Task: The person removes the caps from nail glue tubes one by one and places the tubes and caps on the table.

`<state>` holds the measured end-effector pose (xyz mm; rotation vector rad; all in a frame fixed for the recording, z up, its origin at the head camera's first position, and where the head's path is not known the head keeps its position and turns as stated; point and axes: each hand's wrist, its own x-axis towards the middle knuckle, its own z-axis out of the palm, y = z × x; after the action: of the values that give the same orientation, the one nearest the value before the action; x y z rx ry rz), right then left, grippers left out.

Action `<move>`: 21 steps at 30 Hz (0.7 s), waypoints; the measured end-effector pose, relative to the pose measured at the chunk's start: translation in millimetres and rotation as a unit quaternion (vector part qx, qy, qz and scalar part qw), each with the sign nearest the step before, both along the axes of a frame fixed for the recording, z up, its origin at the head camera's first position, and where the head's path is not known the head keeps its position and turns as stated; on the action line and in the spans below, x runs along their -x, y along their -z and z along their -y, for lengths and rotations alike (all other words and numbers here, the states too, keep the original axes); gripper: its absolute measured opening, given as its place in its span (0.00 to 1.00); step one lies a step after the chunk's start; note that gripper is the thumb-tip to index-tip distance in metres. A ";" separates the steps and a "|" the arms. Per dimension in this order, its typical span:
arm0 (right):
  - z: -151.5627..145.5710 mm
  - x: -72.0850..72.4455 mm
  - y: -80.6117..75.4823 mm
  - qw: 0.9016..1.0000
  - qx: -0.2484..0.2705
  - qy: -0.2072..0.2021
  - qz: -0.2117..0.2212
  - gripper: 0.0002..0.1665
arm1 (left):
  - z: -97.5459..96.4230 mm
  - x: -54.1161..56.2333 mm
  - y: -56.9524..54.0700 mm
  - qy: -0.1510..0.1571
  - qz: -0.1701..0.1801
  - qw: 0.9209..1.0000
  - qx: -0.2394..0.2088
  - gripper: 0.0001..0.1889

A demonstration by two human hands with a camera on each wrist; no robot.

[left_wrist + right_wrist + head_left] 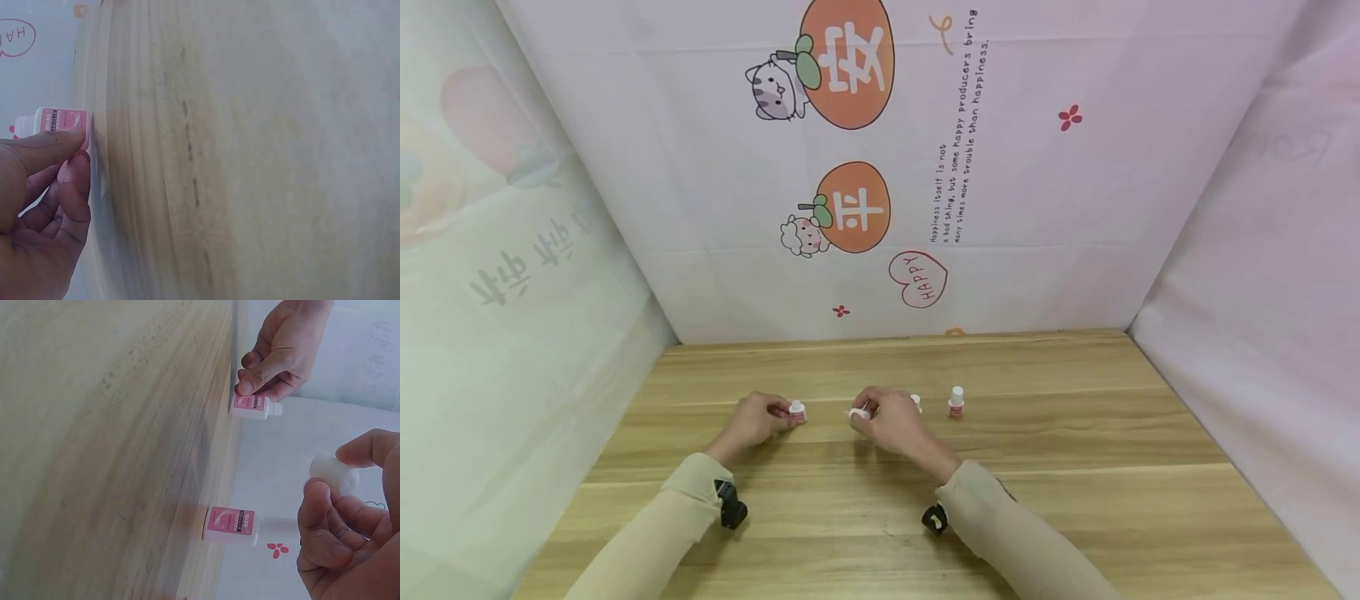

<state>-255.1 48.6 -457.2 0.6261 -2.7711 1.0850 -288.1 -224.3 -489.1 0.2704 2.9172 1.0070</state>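
At left of centre, my left hand (758,417) pinches a small white bottle (797,412) between thumb and fingers. Its pink label (57,117) shows in the left wrist view, and its narrow white neck is bare of a cap. The bottle stands upright, its base at the table. A short way to the right, my right hand (891,419) holds a white cap (334,474) by thumb and fingertips, raised above the wood. Behind that hand is a second bottle (916,402), mostly hidden in the head view.
Further right stands another capped bottle (956,402) with a pink label. The wooden table (850,517) ends at a printed white cloth (1022,183) behind, and pale cloth walls rise on both sides. A black wrist camera (730,505) sits at the left sleeve.
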 end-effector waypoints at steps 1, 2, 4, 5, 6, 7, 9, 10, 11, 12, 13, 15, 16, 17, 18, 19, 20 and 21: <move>0.5 -0.1 0.0 1.000 -0.004 0.000 0.000 0.08 | 0.7 0.2 -0.3 -0.001 -0.002 1.000 0.002 0.08; 0.9 -0.2 0.0 1.000 -0.010 0.000 0.002 0.08 | 1.5 0.3 -0.3 0.001 -0.003 1.000 0.003 0.08; 1.6 -0.8 -0.2 1.000 -0.019 0.001 0.011 0.08 | 3.0 0.7 0.0 0.002 -0.007 1.000 0.006 0.08; 2.1 -0.8 -0.3 1.000 -0.023 0.000 0.014 0.08 | 3.5 0.9 0.2 0.002 -0.006 1.000 0.007 0.08; 2.5 -1.0 -0.7 1.000 -0.025 0.000 0.017 0.08 | 4.1 1.1 0.5 0.002 -0.007 1.000 0.009 0.08; 3.1 -1.1 -1.1 0.999 -0.028 0.000 0.019 0.08 | 4.5 1.2 0.5 0.001 -0.007 1.000 0.010 0.08; 4.3 -1.1 -1.4 0.999 -0.032 0.001 0.022 0.08 | 5.1 1.6 0.8 0.002 -0.006 1.000 0.010 0.08; 5.1 -0.9 -1.5 0.999 -0.035 0.002 0.022 0.09 | 5.2 1.7 0.7 0.002 -0.006 1.000 0.009 0.08; 6.0 -0.2 -0.7 0.999 -0.038 0.002 0.024 0.10 | 5.3 1.8 0.8 0.005 -0.008 1.000 0.009 0.08; 6.7 0.1 -0.3 0.999 -0.039 0.001 0.025 0.11 | 5.2 1.8 0.6 0.006 -0.009 1.000 0.008 0.08; 7.7 0.6 0.5 0.999 -0.042 0.002 0.028 0.11 | 5.0 1.9 0.5 0.006 -0.010 1.000 0.007 0.08; 9.7 1.6 2.0 0.998 -0.045 0.001 0.034 0.13 | 5.0 2.2 0.4 0.008 -0.010 1.000 0.006 0.08; 10.8 2.1 2.5 0.998 -0.045 0.001 0.037 0.13 | 5.0 2.3 0.4 0.008 -0.011 1.000 0.007 0.08; 11.9 2.4 2.9 0.998 -0.045 0.000 0.041 0.13 | 5.2 2.4 0.5 0.009 -0.012 1.000 0.007 0.07; 13.1 2.3 2.6 0.998 -0.043 -0.002 0.043 0.13 | 5.2 2.4 0.2 0.007 -0.010 1.000 0.006 0.07; 14.3 2.1 2.1 0.998 -0.042 -0.004 0.046 0.12 | 5.4 2.4 0.2 0.007 -0.012 1.000 0.008 0.07; 15.3 1.7 1.2 0.998 -0.042 -0.006 0.046 0.12 | 5.6 2.4 0.2 0.008 -0.013 1.000 0.008 0.07; 16.4 1.4 0.4 0.998 -0.044 -0.009 0.046 0.11 | 5.6 2.3 0.0 0.009 -0.015 1.000 0.009 0.07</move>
<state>-256.5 32.3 -457.6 0.6272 -2.9100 1.0256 -290.4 -229.9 -489.1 0.3132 2.9428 0.9814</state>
